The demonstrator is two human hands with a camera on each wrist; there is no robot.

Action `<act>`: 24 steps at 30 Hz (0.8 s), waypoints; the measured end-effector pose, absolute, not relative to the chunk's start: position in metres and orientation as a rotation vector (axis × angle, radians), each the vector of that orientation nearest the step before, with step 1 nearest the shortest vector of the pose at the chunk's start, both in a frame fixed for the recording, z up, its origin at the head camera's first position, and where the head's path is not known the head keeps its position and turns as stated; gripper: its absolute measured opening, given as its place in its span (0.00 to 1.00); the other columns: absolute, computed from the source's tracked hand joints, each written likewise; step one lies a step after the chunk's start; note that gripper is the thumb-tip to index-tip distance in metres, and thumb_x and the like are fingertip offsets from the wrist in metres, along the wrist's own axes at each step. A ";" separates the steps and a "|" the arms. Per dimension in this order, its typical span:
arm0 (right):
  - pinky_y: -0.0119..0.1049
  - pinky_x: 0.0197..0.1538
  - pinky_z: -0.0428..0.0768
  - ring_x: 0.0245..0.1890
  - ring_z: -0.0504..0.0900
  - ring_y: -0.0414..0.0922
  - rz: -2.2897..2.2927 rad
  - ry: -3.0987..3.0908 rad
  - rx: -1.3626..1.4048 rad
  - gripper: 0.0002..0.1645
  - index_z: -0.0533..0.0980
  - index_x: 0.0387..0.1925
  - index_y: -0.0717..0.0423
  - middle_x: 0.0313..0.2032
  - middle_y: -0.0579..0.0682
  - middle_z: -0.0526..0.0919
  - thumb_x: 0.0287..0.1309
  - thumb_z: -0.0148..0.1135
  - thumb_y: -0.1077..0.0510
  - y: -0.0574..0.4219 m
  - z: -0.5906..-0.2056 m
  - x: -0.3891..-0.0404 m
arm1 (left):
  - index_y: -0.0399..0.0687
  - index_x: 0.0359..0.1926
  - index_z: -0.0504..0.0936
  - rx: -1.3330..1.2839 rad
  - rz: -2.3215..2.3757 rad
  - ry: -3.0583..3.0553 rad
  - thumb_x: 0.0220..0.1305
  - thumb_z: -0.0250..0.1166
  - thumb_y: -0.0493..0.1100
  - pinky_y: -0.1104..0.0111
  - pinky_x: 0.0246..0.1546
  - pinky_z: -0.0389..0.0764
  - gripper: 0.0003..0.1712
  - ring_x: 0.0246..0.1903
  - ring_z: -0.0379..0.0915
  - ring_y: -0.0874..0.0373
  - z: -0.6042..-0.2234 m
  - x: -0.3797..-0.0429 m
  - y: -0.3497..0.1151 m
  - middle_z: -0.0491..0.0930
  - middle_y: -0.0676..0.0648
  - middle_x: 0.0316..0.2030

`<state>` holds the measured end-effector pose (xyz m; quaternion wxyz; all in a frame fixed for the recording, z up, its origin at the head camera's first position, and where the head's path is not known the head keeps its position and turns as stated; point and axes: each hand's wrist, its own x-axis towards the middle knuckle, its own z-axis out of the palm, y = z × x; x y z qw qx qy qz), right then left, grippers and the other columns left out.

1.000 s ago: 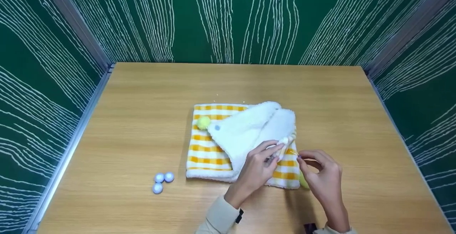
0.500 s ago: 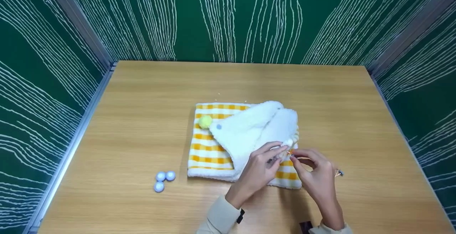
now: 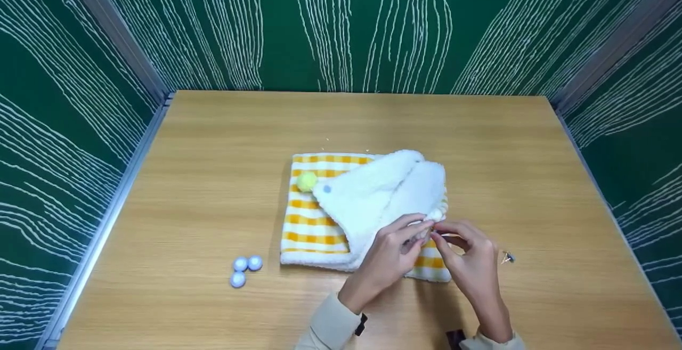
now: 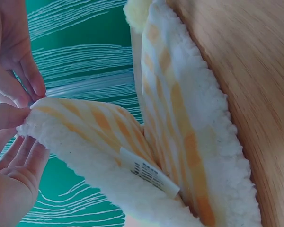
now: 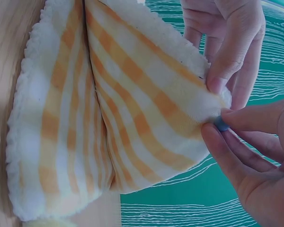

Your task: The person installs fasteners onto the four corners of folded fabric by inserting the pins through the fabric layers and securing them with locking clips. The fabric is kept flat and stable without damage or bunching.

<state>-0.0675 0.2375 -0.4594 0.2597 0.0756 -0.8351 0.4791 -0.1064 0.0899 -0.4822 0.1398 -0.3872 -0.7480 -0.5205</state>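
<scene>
A yellow-and-white checked cloth (image 3: 314, 222) with white fleece lining lies on the table, one side folded over and a pale yellow pompom (image 3: 307, 181) at its tip. My left hand (image 3: 391, 249) pinches the fleecy edge of a raised corner between thumb and fingers. Close beside it, my right hand (image 3: 471, 259) pinches a small blue-headed pin (image 5: 221, 124) against the checked side of that corner. The pin's shaft is hidden. A white label (image 4: 149, 172) shows on the cloth in the left wrist view.
A similar small pin with thin golden prongs (image 3: 508, 257) lies on the wooden table (image 3: 213, 153), right of my right hand. Three bluish-white balls (image 3: 240, 263) sit together at the left. Green walls with white lines (image 3: 282, 30) stand around the table.
My right hand has moved left to the cloth corner, bringing the pin against it; its thin shaft no longer shows. My left hand keeps its grip on the corner.
</scene>
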 end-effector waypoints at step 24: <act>0.28 0.34 0.78 0.34 0.79 0.43 1.344 -2.238 0.199 0.24 0.76 0.42 0.62 0.37 0.55 0.80 0.38 0.61 0.78 0.230 -0.465 -0.072 | 0.44 0.45 0.79 -1.120 -1.378 -2.233 0.54 0.56 0.33 0.87 0.34 0.67 0.16 0.47 0.68 0.68 -0.481 -0.097 0.083 0.72 0.49 0.51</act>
